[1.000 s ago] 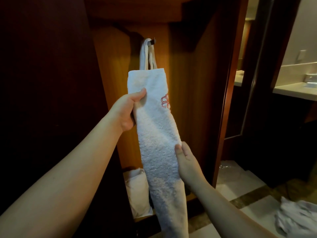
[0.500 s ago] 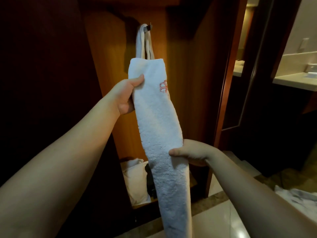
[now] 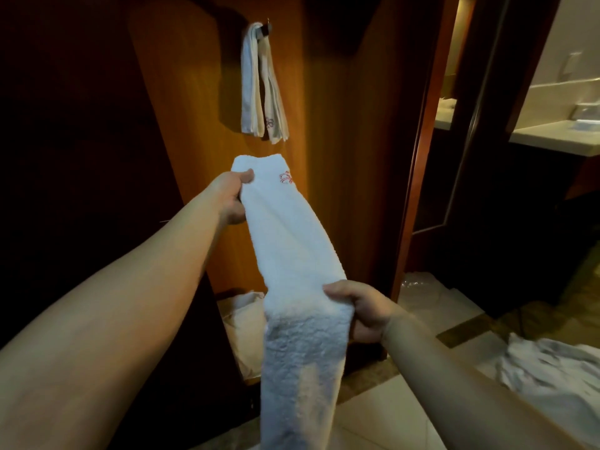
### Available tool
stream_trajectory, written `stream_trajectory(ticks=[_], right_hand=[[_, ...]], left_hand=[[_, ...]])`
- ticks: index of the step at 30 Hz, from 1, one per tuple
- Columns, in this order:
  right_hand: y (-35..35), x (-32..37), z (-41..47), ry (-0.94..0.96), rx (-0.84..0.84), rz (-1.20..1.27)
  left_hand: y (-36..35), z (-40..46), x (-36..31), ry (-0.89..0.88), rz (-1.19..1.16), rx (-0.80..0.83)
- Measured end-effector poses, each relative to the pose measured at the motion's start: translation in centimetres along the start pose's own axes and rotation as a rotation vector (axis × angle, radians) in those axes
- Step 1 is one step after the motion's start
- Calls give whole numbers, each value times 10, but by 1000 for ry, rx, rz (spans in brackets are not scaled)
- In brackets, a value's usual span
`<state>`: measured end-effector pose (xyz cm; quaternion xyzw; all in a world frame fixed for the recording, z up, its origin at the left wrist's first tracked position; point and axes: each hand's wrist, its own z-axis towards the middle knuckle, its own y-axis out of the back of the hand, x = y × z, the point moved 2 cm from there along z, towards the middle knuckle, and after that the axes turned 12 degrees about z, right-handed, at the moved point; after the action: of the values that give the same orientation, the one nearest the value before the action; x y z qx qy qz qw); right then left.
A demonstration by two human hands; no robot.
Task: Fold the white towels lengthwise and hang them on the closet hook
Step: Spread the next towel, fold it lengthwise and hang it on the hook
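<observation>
Wooden closet [image 3: 324, 125] stood behind; left hand [image 3: 232, 198] and right hand [image 3: 360, 315] each pinched the folded towel [image 3: 292, 241], hook [image 3: 264, 29] above.

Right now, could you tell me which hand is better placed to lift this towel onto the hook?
Left hand: it pinches the towel at its top end, just below the hook.

Your folded towel [image 3: 292, 254] runs off the bottom edge. It hides your left hand's [image 3: 232, 198] fingers, and the closet's dark left side shows nothing.
</observation>
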<state>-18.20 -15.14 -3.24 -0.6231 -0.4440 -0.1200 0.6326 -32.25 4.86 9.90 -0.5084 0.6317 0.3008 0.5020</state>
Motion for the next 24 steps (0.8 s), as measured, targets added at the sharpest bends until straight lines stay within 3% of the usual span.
stream_trajectory(ticks=[3,10,15,19,22,24], right_hand=[[3,-8,2,-37,72,106],[-10,-3,6,-48,96,27],[-28,38,9,151,-9,34],[-33,71,16,317,-179,30],[-35,87,21,441,-319,37],[-35,96,25,495,-409,79]], left_hand=[[0,11,4,27,21,3],[6,25,34,42,80,4],[16,36,101,164,-57,332],[20,28,147,183,-131,747],[29,17,157,106,-77,839],[31,4,148,-62,97,815]])
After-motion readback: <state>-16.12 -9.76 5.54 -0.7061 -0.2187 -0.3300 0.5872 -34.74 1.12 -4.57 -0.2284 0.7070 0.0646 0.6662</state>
